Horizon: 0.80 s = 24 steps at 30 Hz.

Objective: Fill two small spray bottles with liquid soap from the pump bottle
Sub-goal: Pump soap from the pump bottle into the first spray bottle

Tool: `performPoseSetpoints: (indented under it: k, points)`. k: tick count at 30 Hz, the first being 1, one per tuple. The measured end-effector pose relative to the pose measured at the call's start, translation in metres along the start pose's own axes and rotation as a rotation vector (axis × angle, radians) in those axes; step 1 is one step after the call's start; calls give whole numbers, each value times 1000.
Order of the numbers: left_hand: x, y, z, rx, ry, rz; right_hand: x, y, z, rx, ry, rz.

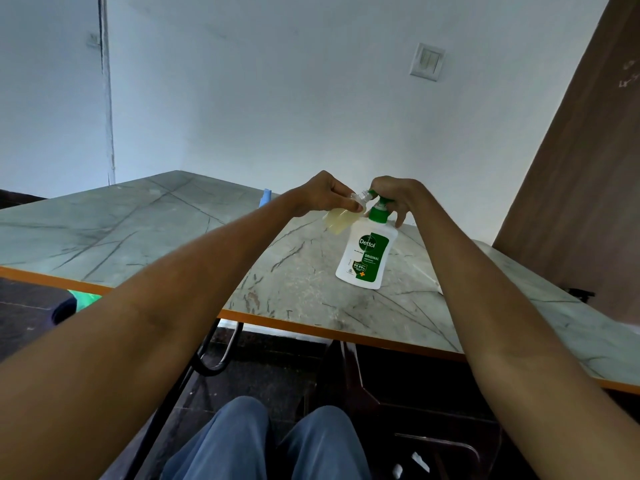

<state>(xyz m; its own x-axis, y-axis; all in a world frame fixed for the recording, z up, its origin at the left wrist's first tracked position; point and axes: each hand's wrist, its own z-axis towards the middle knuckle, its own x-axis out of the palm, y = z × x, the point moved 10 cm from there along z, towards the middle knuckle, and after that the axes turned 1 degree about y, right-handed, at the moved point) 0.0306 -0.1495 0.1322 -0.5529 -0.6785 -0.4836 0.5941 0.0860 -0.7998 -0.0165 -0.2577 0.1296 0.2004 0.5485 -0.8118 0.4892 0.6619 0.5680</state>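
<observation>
So the pump bottle (364,252) was standing on the marble-look table (173,230), white body with a green Dettol label, green collar and pump head on top. It looked tilted a bit, top leaning away and slightly right, base toward the table's orange near edge. You couldn't see how much soap was in it since the body was opaque.

The small spray bottle (343,216) was clear plastic and held up off the table just left of the pump. It had pale yellowish liquid filling most of the lower body, with the upper part near the neck looking clear. Its long axis ran diagonally, bottom pointing down-left and the open threaded neck pointing up-right, right at the pump's green nozzle, pretty much touching it. No cap on it.

The left hand (323,195) had its fingers curled round the upper part of the spray bottle, thumb and fingertips pinching near the shoulder. The right hand (394,197) was sitting on top of the pump head, fingers bent down over it, with a finger or thumb reaching down beside the collar on the right.

Farther back on the table there was a small blue thing (265,197), too small to make out
</observation>
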Motion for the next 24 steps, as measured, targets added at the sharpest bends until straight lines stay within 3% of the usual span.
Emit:
performPoseSetpoints:
  k: [24]
  points:
    - [0, 5, 4, -15, -5, 7, 4, 1, -5, 18, 3, -20]
